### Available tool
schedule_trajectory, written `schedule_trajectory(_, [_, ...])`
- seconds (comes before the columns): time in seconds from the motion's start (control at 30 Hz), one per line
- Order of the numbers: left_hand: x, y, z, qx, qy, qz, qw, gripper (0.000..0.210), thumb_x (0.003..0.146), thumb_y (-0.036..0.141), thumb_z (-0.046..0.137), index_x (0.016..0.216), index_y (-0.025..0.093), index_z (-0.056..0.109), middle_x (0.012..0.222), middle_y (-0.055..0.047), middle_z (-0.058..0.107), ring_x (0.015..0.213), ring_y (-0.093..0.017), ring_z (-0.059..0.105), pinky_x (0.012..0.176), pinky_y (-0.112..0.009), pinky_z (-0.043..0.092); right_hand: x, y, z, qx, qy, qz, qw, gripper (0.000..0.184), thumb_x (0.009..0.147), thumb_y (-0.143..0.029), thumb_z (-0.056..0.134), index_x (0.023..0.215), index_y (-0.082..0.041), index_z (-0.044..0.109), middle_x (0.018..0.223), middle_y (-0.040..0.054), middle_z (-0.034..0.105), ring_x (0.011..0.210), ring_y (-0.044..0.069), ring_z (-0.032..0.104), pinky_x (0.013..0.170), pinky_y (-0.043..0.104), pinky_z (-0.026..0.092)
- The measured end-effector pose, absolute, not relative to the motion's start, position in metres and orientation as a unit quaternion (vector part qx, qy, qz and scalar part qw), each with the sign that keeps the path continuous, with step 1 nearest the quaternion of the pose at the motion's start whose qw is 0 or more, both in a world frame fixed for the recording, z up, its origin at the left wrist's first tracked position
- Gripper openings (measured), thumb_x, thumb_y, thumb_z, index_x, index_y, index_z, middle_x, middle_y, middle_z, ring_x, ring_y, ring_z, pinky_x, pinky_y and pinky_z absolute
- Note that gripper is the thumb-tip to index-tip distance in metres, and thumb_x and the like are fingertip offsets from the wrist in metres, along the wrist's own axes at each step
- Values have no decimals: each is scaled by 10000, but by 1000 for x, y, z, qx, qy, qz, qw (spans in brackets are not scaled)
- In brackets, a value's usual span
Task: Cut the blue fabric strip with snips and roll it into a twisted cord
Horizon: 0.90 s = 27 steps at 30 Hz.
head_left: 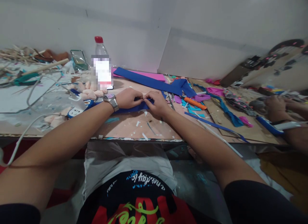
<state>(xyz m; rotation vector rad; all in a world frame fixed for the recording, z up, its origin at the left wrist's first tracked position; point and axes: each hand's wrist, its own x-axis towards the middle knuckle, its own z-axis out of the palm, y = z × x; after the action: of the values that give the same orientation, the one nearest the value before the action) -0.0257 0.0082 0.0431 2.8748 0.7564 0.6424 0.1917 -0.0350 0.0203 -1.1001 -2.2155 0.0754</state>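
My left hand (128,98), with a metal-banded watch (111,102) at its wrist, and my right hand (157,106) meet at the middle of the table. The fingertips of both are pinched together on a blue cloth-like strip (130,109), which runs beneath my hands; the pinched spot itself is mostly covered by my fingers. A longer, wider blue strip (146,81) lies just behind my hands, over a pink sheet (156,77). Right of my right hand are a pair of scissors (171,102) and an orange-handled tool (195,103).
A red-capped bottle (98,40) stands behind a lit phone (103,70). Left are a power strip (79,110), a white cable (21,139), green-handled pliers (26,79) and wood sticks. Colourful scraps cover the right side, where another person's hands (276,110) work by a blue-and-white object (269,125).
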Motion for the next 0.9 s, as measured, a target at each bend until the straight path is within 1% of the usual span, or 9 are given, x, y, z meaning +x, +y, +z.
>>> schedule_trajectory(0.17, [-26, 10, 44, 949, 236, 200, 65, 350, 964, 365, 505, 982, 178, 800, 828, -75, 783, 693, -189, 624, 672, -306, 363, 193, -34, 20, -411, -847, 47, 335, 132, 929, -272, 555, 893, -193, 654, 905, 81, 731, 856, 245, 632, 849, 406, 403])
schedule_trajectory(0.27, [-27, 9, 47, 947, 247, 196, 67, 364, 965, 370, 504, 1006, 172, 807, 851, -88, 790, 712, -198, 634, 672, -307, 365, 193, -34, 20, -406, -839, 55, 357, 151, 931, -287, 564, 858, -193, 657, 854, 69, 722, 806, 231, 629, 801, 383, 418])
schedule_trajectory(0.37, [-28, 8, 49, 946, 255, 188, 66, 390, 970, 395, 495, 993, 166, 810, 838, -93, 786, 699, -200, 625, 654, -309, 352, 193, -34, 20, -404, -837, 53, 366, 158, 929, -317, 596, 853, -199, 670, 856, 66, 729, 811, 230, 636, 808, 381, 425])
schedule_trajectory(0.47, [-29, 8, 50, 949, 249, 174, 85, 405, 974, 407, 481, 958, 162, 803, 811, -84, 775, 659, -183, 594, 647, -309, 344, 194, -33, 19, -404, -845, 46, 347, 168, 936, -338, 607, 871, -204, 685, 883, 74, 741, 849, 242, 645, 844, 400, 417])
schedule_trajectory(0.57, [-29, 9, 49, 948, 254, 162, 104, 383, 956, 395, 487, 940, 157, 787, 826, -77, 772, 662, -176, 583, 648, -305, 345, 196, -31, 19, -404, -850, 36, 336, 166, 939, -323, 593, 867, -200, 680, 878, 78, 739, 848, 246, 643, 855, 411, 407])
schedule_trajectory(0.67, [-30, 11, 50, 946, 269, 153, 102, 389, 946, 410, 484, 943, 154, 777, 837, -78, 765, 670, -179, 575, 636, -304, 336, 198, -30, 19, -401, -849, 29, 344, 154, 926, -306, 594, 841, -202, 668, 859, 69, 733, 841, 241, 644, 874, 411, 413])
schedule_trajectory(0.77, [-31, 14, 51, 946, 273, 140, 103, 404, 944, 425, 475, 927, 151, 771, 800, -73, 742, 653, -176, 551, 619, -305, 317, 200, -29, 21, -394, -848, 39, 352, 158, 921, -315, 609, 832, -207, 682, 847, 60, 738, 815, 231, 648, 836, 390, 442])
schedule_trajectory(0.9, [-32, 16, 52, 945, 266, 122, 145, 420, 944, 449, 473, 921, 148, 765, 771, -51, 717, 651, -162, 545, 625, -291, 330, 200, -29, 21, -363, -857, 63, 362, 175, 936, -343, 638, 897, -204, 737, 879, 65, 765, 803, 224, 676, 776, 364, 479])
